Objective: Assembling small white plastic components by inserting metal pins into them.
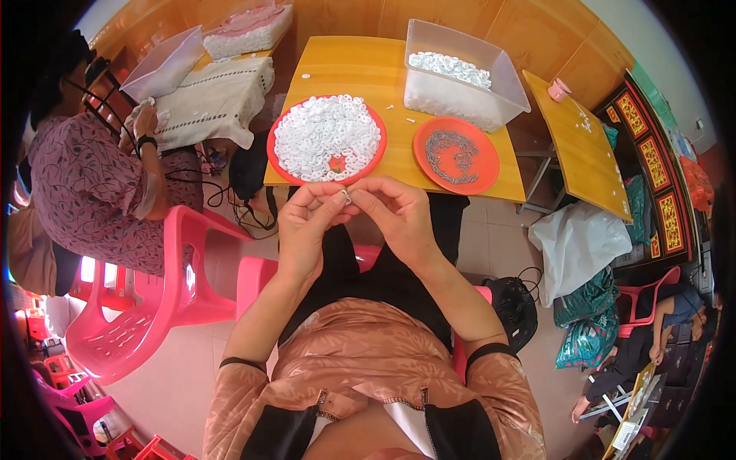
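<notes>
Both my hands meet just in front of the table's near edge. Between the fingertips of my left hand (308, 222) and my right hand (396, 216) is a small white plastic piece (347, 198), pinched from both sides; the fingers cover most of it. Right behind my left hand, a red plate (270, 144) bears a heap of small white ring-like plastic pieces (322, 134), with a bit of its bottom showing near the front. Beyond my right hand lies an orange-red plate (484, 165) with small thin grey metal pieces (452, 162), too tiny to name.
Both plates sit on a yellow table (345, 65). Behind them stands a clear plastic bin (502, 77) of white pieces. At right is another yellow table (575, 142) with a pink cup (558, 90). A person (107, 180) works at left beyond a pink chair (180, 268).
</notes>
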Tool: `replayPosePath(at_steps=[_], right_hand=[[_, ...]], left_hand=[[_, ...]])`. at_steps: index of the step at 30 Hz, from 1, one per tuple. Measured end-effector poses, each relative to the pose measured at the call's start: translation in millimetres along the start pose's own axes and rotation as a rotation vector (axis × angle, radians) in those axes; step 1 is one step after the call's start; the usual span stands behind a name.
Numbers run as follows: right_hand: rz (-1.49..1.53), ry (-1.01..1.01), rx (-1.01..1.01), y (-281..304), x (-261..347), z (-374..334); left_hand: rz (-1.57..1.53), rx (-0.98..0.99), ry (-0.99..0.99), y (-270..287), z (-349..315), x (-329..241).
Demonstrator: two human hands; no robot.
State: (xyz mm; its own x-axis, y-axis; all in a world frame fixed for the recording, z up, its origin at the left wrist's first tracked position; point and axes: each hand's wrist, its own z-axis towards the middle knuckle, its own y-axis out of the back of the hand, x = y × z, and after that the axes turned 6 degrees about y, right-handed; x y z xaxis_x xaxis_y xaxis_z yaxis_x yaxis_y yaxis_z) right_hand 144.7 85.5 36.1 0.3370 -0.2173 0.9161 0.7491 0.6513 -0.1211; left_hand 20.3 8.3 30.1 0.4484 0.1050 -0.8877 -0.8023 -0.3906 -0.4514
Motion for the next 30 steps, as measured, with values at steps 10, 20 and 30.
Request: replayPosePath(at_steps=[10, 20, 30], right_hand=[[0.025, -0.016, -0.021, -4.2, 0.6, -4.5], [0.019, 0.030, -0.033, -10.0, -2.7, -5.5], [0.004, -0.001, -0.058, -4.2, -27.3, -2.8]], left_hand=[[-0.036, 0.011, -0.062, -0.6, -5.0, 4.8], [-0.004, 0.025, -0.223, -0.5, -5.5, 10.2], [0.062, -0.040, -0.206, 5.7, 5.7, 25.6]])
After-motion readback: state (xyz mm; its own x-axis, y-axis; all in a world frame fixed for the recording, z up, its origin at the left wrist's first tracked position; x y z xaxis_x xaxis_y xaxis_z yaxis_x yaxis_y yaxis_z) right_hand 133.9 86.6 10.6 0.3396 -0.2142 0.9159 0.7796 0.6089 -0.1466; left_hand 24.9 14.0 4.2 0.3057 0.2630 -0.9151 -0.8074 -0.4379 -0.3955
